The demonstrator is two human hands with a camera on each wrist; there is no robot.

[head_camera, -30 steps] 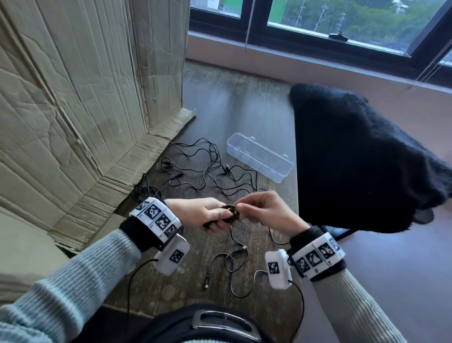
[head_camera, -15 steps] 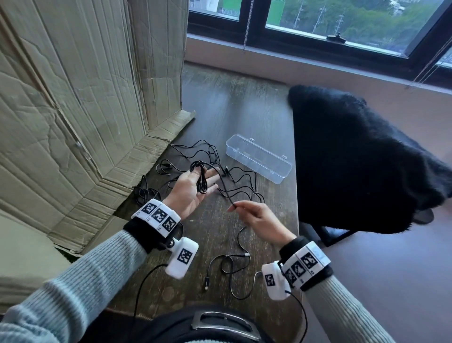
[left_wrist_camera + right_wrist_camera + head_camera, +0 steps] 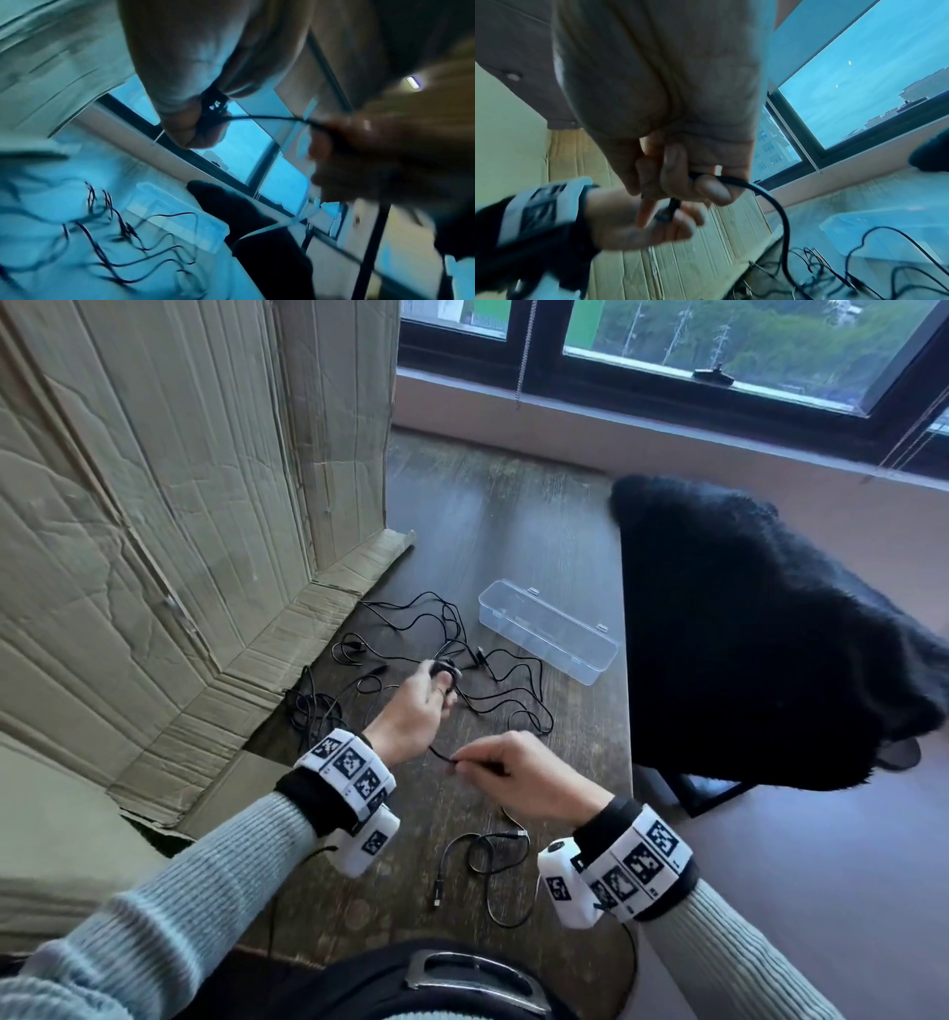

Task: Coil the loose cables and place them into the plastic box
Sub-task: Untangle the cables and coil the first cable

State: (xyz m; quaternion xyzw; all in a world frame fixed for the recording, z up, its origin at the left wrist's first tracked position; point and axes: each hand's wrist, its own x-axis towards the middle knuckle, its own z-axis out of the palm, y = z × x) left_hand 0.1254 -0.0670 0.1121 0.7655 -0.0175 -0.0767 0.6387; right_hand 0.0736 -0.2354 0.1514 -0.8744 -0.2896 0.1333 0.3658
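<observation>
Thin black cables (image 3: 493, 695) lie tangled on the dark wooden table (image 3: 493, 531). My left hand (image 3: 440, 679) is raised over them and grips a small black coil (image 3: 445, 668); the left wrist view shows the coil (image 3: 214, 105) between curled fingers. A strand runs back from the coil to my right hand (image 3: 462, 765), which pinches this cable (image 3: 731, 179) beside my left wrist. The clear plastic box (image 3: 547, 631) stands open, without a lid, beyond the tangle to the right; I see nothing in it. Another loose cable (image 3: 482, 860) lies near the front edge.
Creased cardboard (image 3: 179, 531) stands along the table's left side. To the right, a black fuzzy cover (image 3: 770, 634) on a chair reaches the table's edge. A windowsill and window (image 3: 667, 346) run behind the table. A black bag (image 3: 462, 983) sits at my lap.
My hands have parted from in front of me. The left hand carried the coil forward over the tangle and closed round it. The right hand went free, then pinched the trailing strand.
</observation>
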